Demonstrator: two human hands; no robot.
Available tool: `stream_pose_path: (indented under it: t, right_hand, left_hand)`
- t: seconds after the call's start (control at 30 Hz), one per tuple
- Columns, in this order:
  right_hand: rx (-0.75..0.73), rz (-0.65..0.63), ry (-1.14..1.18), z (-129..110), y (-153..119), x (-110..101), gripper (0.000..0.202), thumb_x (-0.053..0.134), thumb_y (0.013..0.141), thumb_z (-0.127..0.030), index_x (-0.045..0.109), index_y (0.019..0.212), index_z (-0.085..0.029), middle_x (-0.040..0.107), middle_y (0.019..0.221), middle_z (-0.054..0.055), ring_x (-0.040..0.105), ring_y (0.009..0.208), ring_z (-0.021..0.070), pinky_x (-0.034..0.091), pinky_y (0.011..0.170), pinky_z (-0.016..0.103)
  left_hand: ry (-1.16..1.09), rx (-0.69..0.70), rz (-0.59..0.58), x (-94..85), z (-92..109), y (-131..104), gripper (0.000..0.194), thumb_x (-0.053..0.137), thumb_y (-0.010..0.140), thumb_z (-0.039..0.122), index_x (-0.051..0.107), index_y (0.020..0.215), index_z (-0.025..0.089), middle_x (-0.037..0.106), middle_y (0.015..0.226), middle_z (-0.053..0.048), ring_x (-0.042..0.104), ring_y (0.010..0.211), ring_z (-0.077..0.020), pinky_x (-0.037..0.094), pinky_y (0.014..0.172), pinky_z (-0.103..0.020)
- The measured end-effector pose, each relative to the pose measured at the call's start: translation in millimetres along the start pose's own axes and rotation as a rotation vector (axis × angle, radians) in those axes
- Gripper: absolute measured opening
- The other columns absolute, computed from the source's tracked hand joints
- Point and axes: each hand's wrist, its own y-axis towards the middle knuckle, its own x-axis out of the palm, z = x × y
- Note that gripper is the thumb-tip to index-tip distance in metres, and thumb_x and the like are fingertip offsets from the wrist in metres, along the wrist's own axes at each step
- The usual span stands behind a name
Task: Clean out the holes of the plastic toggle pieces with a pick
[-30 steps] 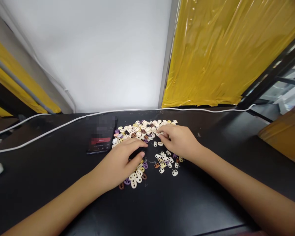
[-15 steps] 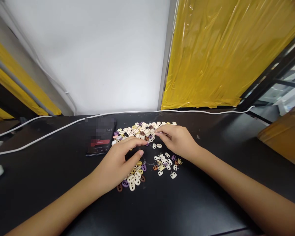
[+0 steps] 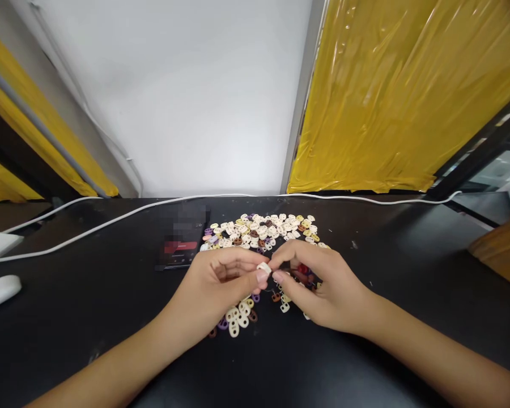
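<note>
Between the thumb and fingers of my left hand (image 3: 225, 283) is a small white plastic cord lock (image 3: 263, 268). My right hand (image 3: 323, 277) is closed in a pinch right beside it, its fingertips nearly meeting the left ones; what they hold is too small to make out. Behind both hands lies a heap of two-holed cord locks (image 3: 259, 226) in white, cream, yellow, brown and purple. A smaller group of oval pieces (image 3: 238, 317) lies below my left hand. Under my right hand, loose pieces with pins (image 3: 284, 307) are partly hidden.
A black phone (image 3: 181, 238) with a lit screen lies left of the heap. A white cable (image 3: 110, 224) runs along the table's back edge. At the far left is a white mouse-like object (image 3: 0, 293). A brown box (image 3: 504, 249) stands at the right.
My right hand has come from the heap towards me to meet my left hand. My left hand has moved slightly right and now pinches a white cord lock. The view has shifted a little.
</note>
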Motion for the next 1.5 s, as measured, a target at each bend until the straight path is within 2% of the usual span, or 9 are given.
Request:
stream_pose_path:
  t: [0.1,0.2,0.3,0.63,0.93,1.2,1.33,1.5]
  right_hand:
    - [0.146,-0.054,0.047,-5,-1,-5,0.006,0.053,0.091,-0.016,0.053,0.09,-0.022,0.058,0.073,-0.001,0.051,0.062,0.0136,0.043,0.058,0.027]
    - [0.151,-0.121,0.04,-6,-1,-9,0.011,0.048,0.094,-0.016,0.051,0.085,-0.022,0.053,0.069,-0.002,0.048,0.061,0.0129,0.041,0.058,0.026]
    - [0.135,-0.126,-0.004,-5,0,-11,0.01,0.049,0.097,-0.021,0.052,0.087,-0.021,0.054,0.071,-0.001,0.049,0.062,0.013,0.041,0.059,0.026]
    - [0.081,-0.136,-0.177,-1,0,-12,0.011,0.047,0.098,-0.02,0.055,0.092,-0.02,0.059,0.073,-0.001,0.053,0.062,0.0119,0.04,0.06,0.025]
    - [0.065,-0.136,-0.262,-1,0,-10,0.014,0.048,0.098,-0.019,0.061,0.093,-0.018,0.064,0.077,0.0,0.057,0.064,0.0119,0.039,0.061,0.024]
    - [0.024,-0.231,-0.196,0,-1,-10,0.014,0.049,0.096,-0.016,0.063,0.091,-0.016,0.063,0.075,0.0,0.057,0.064,0.0113,0.04,0.062,0.023]
    - [0.013,-0.163,-0.133,-3,-5,-6,0.013,0.05,0.096,-0.015,0.062,0.092,-0.017,0.063,0.074,-0.001,0.056,0.062,0.0095,0.04,0.06,0.021]
    - [0.057,0.023,-0.06,-10,-8,9,0.012,0.05,0.096,-0.014,0.059,0.087,-0.017,0.061,0.074,-0.001,0.055,0.063,0.0089,0.041,0.06,0.02]
  left_hand:
    - [0.036,0.059,0.058,1.3,0,1,0.013,0.081,0.073,0.021,0.081,0.087,0.022,0.08,0.078,-0.002,0.074,0.071,-0.014,0.06,0.068,-0.021]
    - [0.083,0.099,0.117,3.0,-1,1,0.014,0.081,0.073,0.02,0.081,0.086,0.023,0.081,0.077,-0.001,0.074,0.071,-0.0137,0.06,0.067,-0.019]
    - [0.109,0.109,0.128,3.6,-1,1,0.013,0.081,0.072,0.019,0.08,0.085,0.022,0.08,0.077,0.0,0.073,0.069,-0.0122,0.059,0.064,-0.017]
    - [0.086,0.108,0.093,4.3,-3,-1,0.008,0.077,0.078,0.022,0.076,0.085,0.018,0.08,0.077,-0.002,0.075,0.074,-0.0136,0.06,0.067,-0.017]
    - [0.072,0.109,0.122,5.0,-9,-4,0.013,0.079,0.079,0.02,0.078,0.092,0.022,0.081,0.079,0.001,0.077,0.073,-0.0135,0.063,0.07,-0.018]
    - [0.191,0.134,0.003,3.2,-7,-7,0.011,0.072,0.085,0.017,0.079,0.093,0.02,0.079,0.072,0.001,0.075,0.068,-0.0125,0.061,0.064,-0.016]
    - [0.154,0.154,-0.031,3.3,-4,-7,0.01,0.071,0.086,0.017,0.077,0.093,0.018,0.079,0.073,-0.001,0.075,0.067,-0.0127,0.062,0.063,-0.016]
    - [0.049,0.2,0.066,7.7,-2,-8,0.009,0.074,0.083,0.015,0.077,0.091,0.018,0.08,0.073,0.0,0.077,0.068,-0.0128,0.063,0.067,-0.016]
